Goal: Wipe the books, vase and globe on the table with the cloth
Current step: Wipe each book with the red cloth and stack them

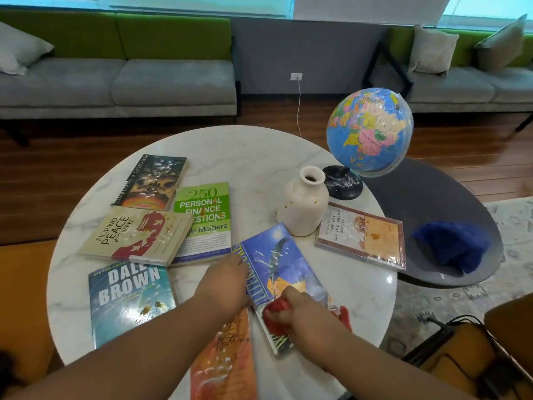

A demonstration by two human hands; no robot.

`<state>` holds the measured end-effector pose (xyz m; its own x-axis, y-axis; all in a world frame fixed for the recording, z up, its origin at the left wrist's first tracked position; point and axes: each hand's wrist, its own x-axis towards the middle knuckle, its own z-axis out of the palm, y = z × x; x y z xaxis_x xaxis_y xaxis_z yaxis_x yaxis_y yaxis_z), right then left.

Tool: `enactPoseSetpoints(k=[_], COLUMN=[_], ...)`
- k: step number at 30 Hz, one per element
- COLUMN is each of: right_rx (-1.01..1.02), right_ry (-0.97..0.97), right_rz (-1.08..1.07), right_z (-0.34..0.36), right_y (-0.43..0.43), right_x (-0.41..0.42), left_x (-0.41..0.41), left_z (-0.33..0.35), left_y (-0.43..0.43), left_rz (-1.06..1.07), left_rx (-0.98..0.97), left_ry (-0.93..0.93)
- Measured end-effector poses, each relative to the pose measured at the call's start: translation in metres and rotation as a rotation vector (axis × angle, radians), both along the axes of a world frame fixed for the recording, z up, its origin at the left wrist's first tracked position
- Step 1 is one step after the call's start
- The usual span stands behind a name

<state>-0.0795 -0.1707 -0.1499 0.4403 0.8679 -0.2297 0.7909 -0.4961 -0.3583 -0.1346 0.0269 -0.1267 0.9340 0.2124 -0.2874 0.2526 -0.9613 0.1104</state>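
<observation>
**While one hand holds, one hand wipes**

As the right hand (300, 310) presses down, its fingers are curled tight round the red cloth (274, 316). The cloth sits bunched on the near end of the blue book (282, 272). That book lies flat near the front of the round white bench (253, 151). The left hand (227, 281) rests on the book's left edge, with its fingers fairly straight and holding nothing.

Just beyond the blue book stands the white vase (302, 203), upright. The globe (369, 131) stands behind the vase at the bench's right edge, tilted on its dark foot.

More books lie flat around the bench. A green book (203, 215) has a tan book (135, 235) partly on top of it. An orange book (227, 362) lies under the left arm. A blue rag (452, 246) lies on the dark table (427, 192) to the right.
</observation>
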Motion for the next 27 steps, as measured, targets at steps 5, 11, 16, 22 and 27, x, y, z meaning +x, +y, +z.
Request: enactPoseSetpoints(k=[5,11,16,22,27], right_rx=[0.006,-0.010,-0.029,-0.067,-0.087], right_ry=[0.042,0.024,0.050,-0.023,0.045], right_rz=[-0.180,-0.260,-0.394,-0.503,-0.253], right_z=[-0.003,0.006,0.013,0.018,0.009], right_y=[-0.030,-0.041,-0.052,-0.057,-0.052], right_x=[0.014,0.019,0.029,0.038,0.017], left_x=[0.022,0.039,0.038,0.028,0.014], left_z=[0.015,0.020,0.020,0.017,0.012], left_y=[0.005,0.006,0.002,-0.029,-0.049], left_rz=[-0.091,-0.097,-0.156,-0.130,-0.051], left_rx=[0.263,0.349,0.373,0.291,0.242], left_ry=[0.135,0.261,0.200,0.142,0.152])
